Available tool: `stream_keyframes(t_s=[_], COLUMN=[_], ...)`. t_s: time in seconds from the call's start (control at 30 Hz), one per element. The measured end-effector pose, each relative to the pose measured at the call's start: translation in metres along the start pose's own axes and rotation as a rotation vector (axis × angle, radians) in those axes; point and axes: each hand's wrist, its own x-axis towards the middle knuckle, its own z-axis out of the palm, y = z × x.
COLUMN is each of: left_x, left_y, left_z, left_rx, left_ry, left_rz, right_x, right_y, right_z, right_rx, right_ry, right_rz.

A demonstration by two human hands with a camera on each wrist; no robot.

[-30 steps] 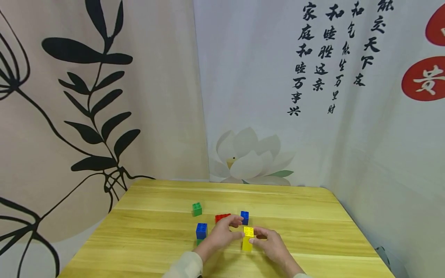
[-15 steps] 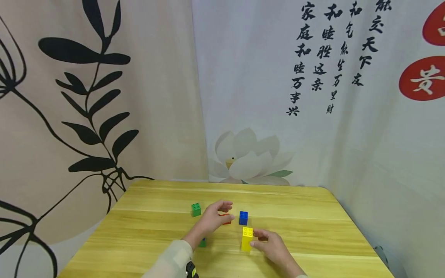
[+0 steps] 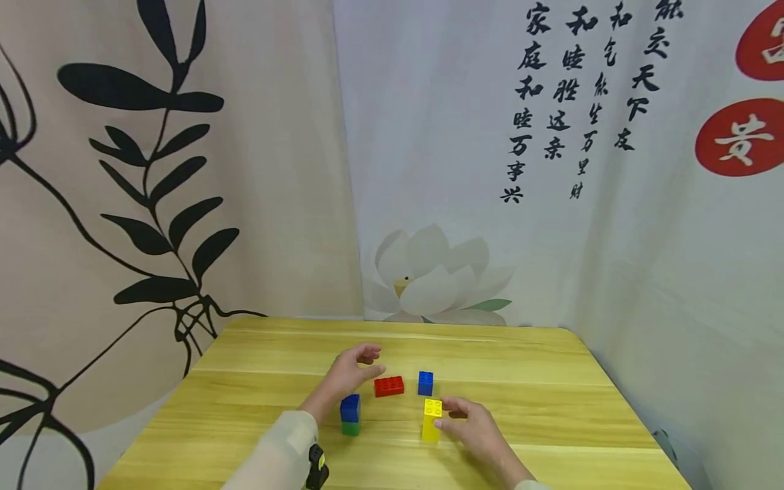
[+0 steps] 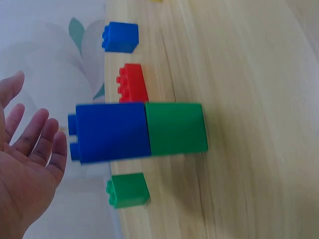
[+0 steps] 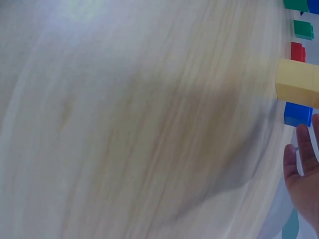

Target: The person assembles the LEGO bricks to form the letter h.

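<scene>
My left hand [image 3: 352,371] hovers above the table's left part with fingers loosely spread and nothing held. A blue brick sits on a green brick as a stack [image 3: 350,414] near that forearm. Right of the hand lies a red brick [image 3: 388,386]. A separate green brick [image 4: 129,190], hidden behind the left hand in the head view, shows in the left wrist view. My right hand [image 3: 478,430] is beside an upright yellow stack [image 3: 431,420], thumb and fingertips right at its right side, the other fingers extended. Behind it stands a small blue brick [image 3: 425,383].
The bricks stand on a wooden table [image 3: 520,381] with rounded far corners. A printed curtain [image 3: 441,170] with a lotus, plants and writing hangs just beyond its far edge. A dark wrist strap [image 3: 316,466] is on the left sleeve.
My left hand has moved from the yellow stack leftward and away, over the red brick, to in front of the lone green brick. The right hand has stayed beside the yellow stack.
</scene>
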Motion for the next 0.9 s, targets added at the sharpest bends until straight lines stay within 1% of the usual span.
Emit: stream_keyframes(t_s=[0.07,0.27,0.37,0.53,0.73,0.9], left_x=[0.001,0.006,0.008,0.010,0.013,0.018], left_y=[-0.003,-0.010,-0.014,-0.019,-0.030,-0.041], left_z=[-0.003,-0.011,-0.014,-0.021,-0.026,-0.028], left_rx=[0.013,0.039,0.061,0.049,0.030,0.022], left_ry=[0.010,0.018,0.013,0.004,-0.035,-0.070], left_rz=[-0.004,-0.050,-0.047,-0.049,-0.053,-0.062], right_x=[-0.001,-0.001,-0.001,-0.001,0.002,0.002], right_y=[-0.001,-0.003,-0.004,-0.003,0.001,0.001], right_z=[0.000,-0.001,-0.001,-0.001,0.001,0.001], right_rx=[0.008,0.029,0.036,0.055,0.060,0.056], right_ry=[0.001,0.000,0.002,0.012,0.009,0.001], right_rz=[0.005,0.025,0.029,0.021,-0.011,-0.023])
